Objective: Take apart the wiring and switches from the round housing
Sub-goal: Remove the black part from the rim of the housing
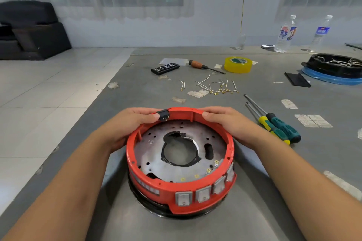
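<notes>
While the red round housing (180, 164) sits on the bench (254, 221) at lower centre of the frame, my left hand (129, 121) curls over its far rim at centre left, thumb pressing the small black switch (163, 115) seated there. That switch lies just right of my left thumb, terminals pointing inward, so I judge the left hand is nearer to push it out. Right of it, my right hand (225, 121) grips the rim to steady it. Grey switches (203, 193) remain along the near wall.
</notes>
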The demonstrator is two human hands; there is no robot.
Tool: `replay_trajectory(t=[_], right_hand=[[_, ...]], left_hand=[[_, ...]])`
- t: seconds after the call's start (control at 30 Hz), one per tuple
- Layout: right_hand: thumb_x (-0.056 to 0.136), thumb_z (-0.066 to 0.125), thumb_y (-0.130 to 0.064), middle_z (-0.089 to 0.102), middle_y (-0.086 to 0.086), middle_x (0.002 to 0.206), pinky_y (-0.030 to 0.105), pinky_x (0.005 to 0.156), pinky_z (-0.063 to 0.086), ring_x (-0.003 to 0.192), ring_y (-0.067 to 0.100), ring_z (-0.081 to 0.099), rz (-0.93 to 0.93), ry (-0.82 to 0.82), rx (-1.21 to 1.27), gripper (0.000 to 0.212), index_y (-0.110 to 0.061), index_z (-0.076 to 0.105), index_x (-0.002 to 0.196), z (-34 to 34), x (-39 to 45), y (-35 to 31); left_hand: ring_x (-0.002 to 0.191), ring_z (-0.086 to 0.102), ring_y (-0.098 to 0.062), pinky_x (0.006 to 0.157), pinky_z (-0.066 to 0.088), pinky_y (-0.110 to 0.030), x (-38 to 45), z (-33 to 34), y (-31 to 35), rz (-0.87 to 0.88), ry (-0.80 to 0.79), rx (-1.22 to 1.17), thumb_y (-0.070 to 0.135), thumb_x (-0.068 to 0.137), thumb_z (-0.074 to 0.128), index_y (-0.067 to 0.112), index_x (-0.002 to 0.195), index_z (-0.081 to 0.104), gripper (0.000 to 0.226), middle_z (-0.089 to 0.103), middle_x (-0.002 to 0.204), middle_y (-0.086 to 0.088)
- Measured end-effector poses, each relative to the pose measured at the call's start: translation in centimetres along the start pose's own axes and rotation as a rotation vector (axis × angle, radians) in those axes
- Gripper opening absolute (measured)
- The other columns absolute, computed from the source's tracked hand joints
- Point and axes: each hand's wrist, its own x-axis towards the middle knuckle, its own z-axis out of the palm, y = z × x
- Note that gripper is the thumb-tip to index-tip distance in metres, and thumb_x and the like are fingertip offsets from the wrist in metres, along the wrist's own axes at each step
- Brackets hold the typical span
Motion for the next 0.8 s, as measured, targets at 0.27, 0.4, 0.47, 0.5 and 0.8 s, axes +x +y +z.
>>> replay_trajectory(t=[0.27,0.4,0.47,0.5,0.8], right_hand=[[0.095,0.056,-0.028,0.068,-0.017,0.084,0.021,0.070,0.044,0.083,0.001,0.060,-0.078,0.266,-0.534,0.020,-0.039,0.066,0.082,0.8,0.4,-0.8],[0.096,0.055,-0.029,0.066,-0.019,0.088,0.019,0.069,0.042,0.086,-0.002,0.059,-0.092,0.249,-0.571,0.016,-0.041,0.064,0.091,0.6,0.4,-0.7],[0.095,0.055,-0.030,0.067,-0.018,0.091,0.018,0.072,0.044,0.088,0.000,0.060,-0.098,0.234,-0.576,0.014,-0.039,0.065,0.098,0.6,0.3,-0.8],[0.095,0.057,-0.029,0.068,-0.018,0.093,0.017,0.073,0.045,0.089,0.001,0.061,-0.102,0.228,-0.591,0.015,-0.038,0.066,0.103,0.6,0.3,-0.8],[0.092,0.067,-0.035,0.063,-0.003,0.133,0.028,0.102,0.040,0.122,0.016,0.056,-0.418,0.071,-1.059,0.048,-0.022,0.057,0.137,2.7,4.5,-4.4]], left_hand=[[0.073,0.069,-0.015,0.061,0.055,-0.018,2.0,0.5,1.0,0.203,0.368,0.412,0.032,0.086,0.085,0.029,0.093,0.085,0.007,0.081,0.086,0.004],[0.094,0.076,-0.028,0.100,0.058,-0.047,2.0,0.1,0.5,0.139,0.308,0.283,0.020,0.092,0.077,0.032,0.093,0.085,0.014,0.082,0.094,-0.004],[0.093,0.077,-0.029,0.102,0.056,-0.054,2.2,0.0,0.3,0.129,0.301,0.274,0.017,0.092,0.075,0.030,0.094,0.085,0.017,0.082,0.094,-0.005],[0.094,0.076,-0.031,0.102,0.056,-0.055,2.3,0.0,0.2,0.131,0.300,0.277,0.018,0.092,0.075,0.030,0.095,0.085,0.016,0.082,0.095,-0.006],[0.105,0.071,-0.044,0.104,0.052,-0.060,2.5,-0.1,0.0,0.178,0.296,0.274,0.023,0.094,0.076,0.031,0.093,0.085,0.011,0.081,0.098,-0.009]])
